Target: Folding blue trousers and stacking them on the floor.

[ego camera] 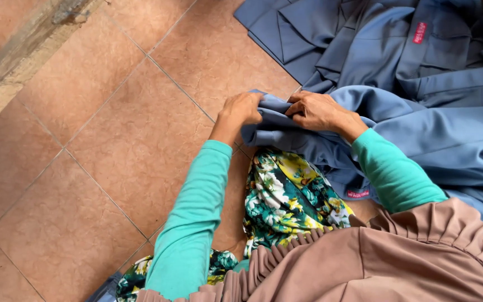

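A blue-grey garment (420, 128) lies bunched across my lap and the floor on the right. My left hand (241, 109) grips a folded edge of it, fingers closed on the cloth. My right hand (317, 111) pinches the same fold just to the right, thumb and fingers pressed into the fabric. The two hands are a few centimetres apart. Both arms wear teal sleeves. A small red label (358, 194) is sewn on the garment near my right forearm.
More blue-grey garments (375, 39) are piled at the top right, one with a red tag (420, 32). Floral green-yellow cloth (286, 201) covers my legs. Brown floor tiles (113, 140) spread to the left; a rough concrete ledge (23, 50) runs along the top left.
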